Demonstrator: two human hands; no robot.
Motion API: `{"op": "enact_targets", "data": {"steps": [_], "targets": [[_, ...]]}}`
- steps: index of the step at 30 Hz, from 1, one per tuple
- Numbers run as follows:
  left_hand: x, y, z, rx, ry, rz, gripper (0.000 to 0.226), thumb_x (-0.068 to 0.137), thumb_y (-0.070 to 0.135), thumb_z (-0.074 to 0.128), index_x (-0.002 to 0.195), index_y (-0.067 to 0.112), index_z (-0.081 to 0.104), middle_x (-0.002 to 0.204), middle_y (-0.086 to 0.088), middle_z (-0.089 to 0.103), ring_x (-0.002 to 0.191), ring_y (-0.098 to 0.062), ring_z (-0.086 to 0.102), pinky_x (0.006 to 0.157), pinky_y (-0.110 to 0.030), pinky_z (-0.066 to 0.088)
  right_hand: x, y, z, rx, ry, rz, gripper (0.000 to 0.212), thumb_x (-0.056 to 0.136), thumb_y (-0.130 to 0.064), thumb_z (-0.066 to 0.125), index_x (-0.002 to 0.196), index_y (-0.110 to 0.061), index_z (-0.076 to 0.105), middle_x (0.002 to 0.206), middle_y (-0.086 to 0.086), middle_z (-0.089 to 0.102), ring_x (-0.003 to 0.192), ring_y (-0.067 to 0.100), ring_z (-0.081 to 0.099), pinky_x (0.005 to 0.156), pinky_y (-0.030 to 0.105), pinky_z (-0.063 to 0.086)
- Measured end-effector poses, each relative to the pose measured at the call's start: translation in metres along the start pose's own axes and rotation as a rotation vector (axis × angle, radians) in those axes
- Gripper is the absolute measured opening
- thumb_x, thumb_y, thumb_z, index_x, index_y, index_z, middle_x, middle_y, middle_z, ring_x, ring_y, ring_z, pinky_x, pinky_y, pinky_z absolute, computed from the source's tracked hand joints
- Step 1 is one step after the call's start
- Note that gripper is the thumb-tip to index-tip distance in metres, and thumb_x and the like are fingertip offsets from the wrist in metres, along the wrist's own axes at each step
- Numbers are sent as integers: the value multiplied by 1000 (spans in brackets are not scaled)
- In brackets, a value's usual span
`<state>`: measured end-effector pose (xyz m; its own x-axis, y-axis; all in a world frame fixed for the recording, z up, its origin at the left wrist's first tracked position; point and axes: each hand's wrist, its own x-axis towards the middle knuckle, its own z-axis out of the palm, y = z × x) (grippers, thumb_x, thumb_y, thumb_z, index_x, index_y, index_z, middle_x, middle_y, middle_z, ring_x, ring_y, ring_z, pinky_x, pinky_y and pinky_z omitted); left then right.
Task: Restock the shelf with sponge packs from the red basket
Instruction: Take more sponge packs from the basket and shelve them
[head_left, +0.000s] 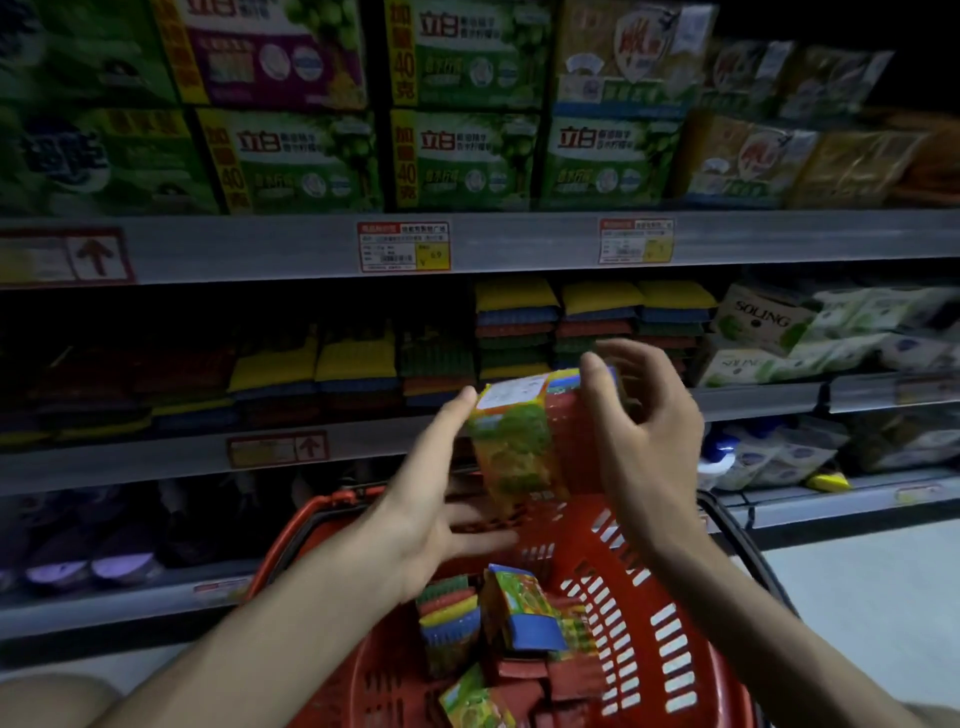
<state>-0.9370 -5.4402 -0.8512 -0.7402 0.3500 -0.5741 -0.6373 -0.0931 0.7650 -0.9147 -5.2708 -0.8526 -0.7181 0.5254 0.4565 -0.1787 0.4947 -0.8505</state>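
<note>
A sponge pack (519, 441) with a green and orange label is held upright above the red basket (649, 597). My left hand (431, 499) holds it from the left, thumb on its upper left edge and fingers stretched under its bottom. My right hand (649, 441) grips its top right corner, thumb in front and blurred fingers behind. Several more sponge packs (519, 613) lie in the basket. On the middle shelf stand stacked sponge packs (519, 322) in yellow, blue, red and green, with lower stacks (353, 369) to their left.
Green detergent boxes (467, 156) fill the upper shelf, above price tags (402, 247). White wipe packs (810, 332) lie right of the sponges. The far left of the sponge shelf (156, 462) is dark, its stacks low. Pale floor (857, 597) lies at the right.
</note>
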Motion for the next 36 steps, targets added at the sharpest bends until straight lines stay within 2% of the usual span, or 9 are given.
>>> {"op": "enact_targets", "data": {"steps": [3,7,10,13,16,20,22,26,36], "targets": [[-1,4,-4,-152,-138,-46,73,84,74,58,126,16,71,118,-21,73,98,-38,75,81,-48,62,-9,-3,1,-31,-56,-314,40,94,-32,63,128,-11,61,118,2,63,109,14,63,90,31,53],[-1,9,-9,-221,-95,162,48,89,50,69,119,13,74,121,-22,72,103,-33,71,91,-53,58,-19,-6,-2,12,-262,-516,67,102,-51,44,147,-1,45,143,12,52,135,23,51,107,35,43],[-1,10,-16,-181,-43,260,63,76,41,85,128,12,65,123,-21,71,110,-33,71,83,-48,61,-24,-3,4,159,-296,-263,69,99,-64,36,156,-24,37,157,-4,44,145,13,42,116,42,37],[2,9,-26,-85,-2,367,86,57,38,94,134,21,60,122,-14,73,111,-28,72,97,-53,57,-22,-6,6,436,-322,223,65,86,-81,45,146,-56,42,153,-11,48,140,16,50,114,57,40],[2,4,-35,60,-78,418,87,54,38,91,134,28,61,123,-5,73,114,-23,70,101,-49,53,-19,-10,2,655,-413,573,64,86,-76,50,140,-43,58,142,3,61,121,26,67,105,59,49],[-2,-8,-44,155,-158,427,78,54,34,91,126,29,64,120,1,74,113,-23,71,86,-36,57,-24,-9,-1,630,-472,555,52,90,-61,55,131,-32,68,130,3,70,113,29,72,104,61,50],[-3,-12,-47,170,-161,442,76,53,33,92,124,35,64,122,6,72,114,-22,70,87,-36,59,-27,-8,-1,568,-498,489,40,93,-47,59,128,-31,69,125,6,72,111,32,72,103,62,49],[-8,-15,-51,230,-169,474,65,54,36,92,113,50,67,123,13,70,116,-20,69,96,-45,59,-33,-6,0,522,-533,411,40,89,-34,58,129,-35,68,125,7,70,110,33,71,102,64,49],[-17,-24,-42,188,-149,526,85,57,32,91,135,28,58,129,4,70,116,-17,69,84,-29,59,-35,-6,0,518,-494,284,41,101,-26,58,138,-45,59,125,7,64,105,28,72,87,41,58]]}}
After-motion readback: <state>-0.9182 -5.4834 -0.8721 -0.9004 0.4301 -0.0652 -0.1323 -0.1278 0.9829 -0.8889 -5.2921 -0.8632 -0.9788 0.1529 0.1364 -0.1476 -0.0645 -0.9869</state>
